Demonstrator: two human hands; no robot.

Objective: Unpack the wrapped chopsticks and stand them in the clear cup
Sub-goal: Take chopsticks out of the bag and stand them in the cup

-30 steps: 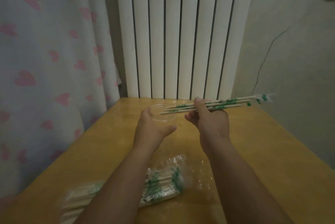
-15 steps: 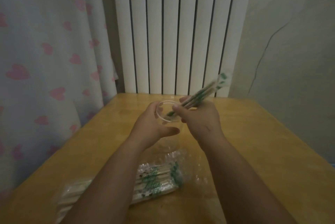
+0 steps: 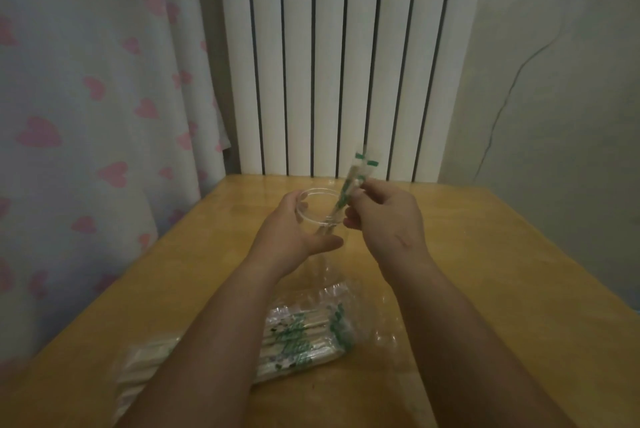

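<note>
We hold the clear plastic cup (image 3: 320, 189) in our left hand (image 3: 294, 230), the fingers curled round its far side and the thumb laid across its near wall. It stays just above the yellow wooden worktop (image 3: 485, 272). Our right hand (image 3: 384, 216) pinches a bundle of pale wooden chopsticks in green-printed clear wrappers (image 3: 349, 185) between thumb and fingers. The bundle stands tilted, its lower ends inside the cup and its tops leaning away to the right. Nearer to us, a clear plastic bag of more wrapped chopsticks (image 3: 304, 337) lies flat on the worktop under our left forearm. Behind the worktop stand a white ribbed radiator (image 3: 346, 64) and a white curtain with pink hearts (image 3: 86, 81).
</note>
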